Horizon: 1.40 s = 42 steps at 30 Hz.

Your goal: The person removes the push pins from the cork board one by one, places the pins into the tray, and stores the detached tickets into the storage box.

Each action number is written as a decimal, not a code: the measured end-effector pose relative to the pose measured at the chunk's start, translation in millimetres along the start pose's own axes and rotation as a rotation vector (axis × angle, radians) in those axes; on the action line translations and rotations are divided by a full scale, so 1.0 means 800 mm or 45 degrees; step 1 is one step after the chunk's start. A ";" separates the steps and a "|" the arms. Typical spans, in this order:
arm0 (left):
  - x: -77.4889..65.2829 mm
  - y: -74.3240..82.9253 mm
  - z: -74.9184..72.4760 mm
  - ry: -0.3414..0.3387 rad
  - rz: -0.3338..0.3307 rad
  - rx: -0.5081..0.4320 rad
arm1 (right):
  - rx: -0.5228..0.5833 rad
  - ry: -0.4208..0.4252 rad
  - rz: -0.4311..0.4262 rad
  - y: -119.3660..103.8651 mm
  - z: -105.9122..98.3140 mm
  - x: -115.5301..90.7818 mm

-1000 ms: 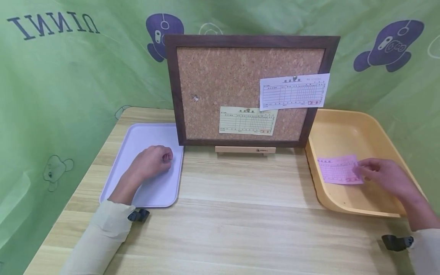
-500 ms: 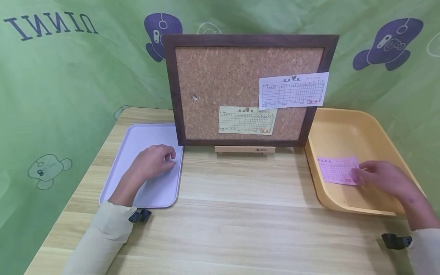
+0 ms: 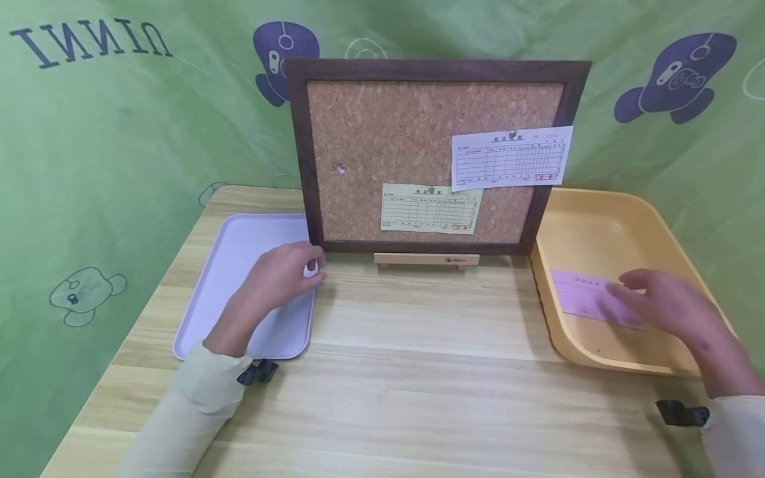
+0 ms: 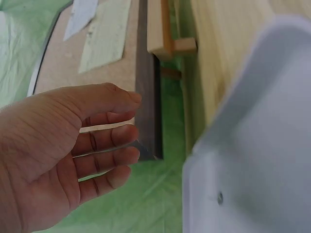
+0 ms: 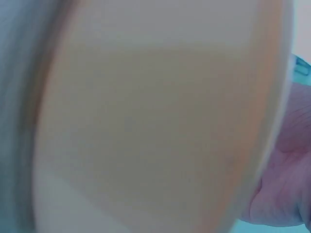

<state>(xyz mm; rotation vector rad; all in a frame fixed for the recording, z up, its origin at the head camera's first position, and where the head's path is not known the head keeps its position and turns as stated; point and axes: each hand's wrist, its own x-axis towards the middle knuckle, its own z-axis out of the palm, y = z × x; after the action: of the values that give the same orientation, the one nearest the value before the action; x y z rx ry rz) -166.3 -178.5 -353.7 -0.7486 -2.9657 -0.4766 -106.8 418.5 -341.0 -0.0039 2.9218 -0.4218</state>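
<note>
Right of the cork board point(image 3: 370, 133), the pink slip point(image 3: 588, 295) lies in the yellow tray point(image 3: 597, 226), whose raised wall presumably serves to contain it. Above the slip, my right hand point(image 3: 675, 302) stands with thumb and fingers apart, grasping nothing; whether the thumb touches the paper I cannot tell. Before the board's lower left corner, my left hand point(image 3: 281, 275) is loosely curved, palm bare, over the lavender tray point(image 3: 233, 245). On the board, pins point(image 3: 512, 134) at the top apparently secure the white slip point(image 3: 510, 159) and yellow slip point(image 3: 427, 212). Beneath the board, a wooden stand point(image 3: 412, 259) seemingly props it.
</note>
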 end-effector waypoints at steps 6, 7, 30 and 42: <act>0.013 0.024 -0.001 0.093 0.095 0.010 | 0.104 0.188 -0.106 -0.033 -0.003 0.006; 0.016 0.029 -0.001 0.110 0.110 0.011 | 0.118 0.218 -0.126 -0.038 -0.004 0.007; 0.111 0.146 0.012 0.495 0.468 -0.043 | 0.303 0.592 -0.183 -0.111 -0.047 0.045; 0.153 0.186 0.001 0.516 0.461 -0.096 | 0.410 0.539 -0.132 -0.127 -0.072 0.075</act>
<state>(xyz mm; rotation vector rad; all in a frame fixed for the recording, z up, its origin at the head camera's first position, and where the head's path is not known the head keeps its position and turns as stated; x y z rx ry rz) -204.6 1.9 -297.4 -1.0282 -2.3863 -0.6262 -178.6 335.6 -269.6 -0.0230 3.2292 -1.0196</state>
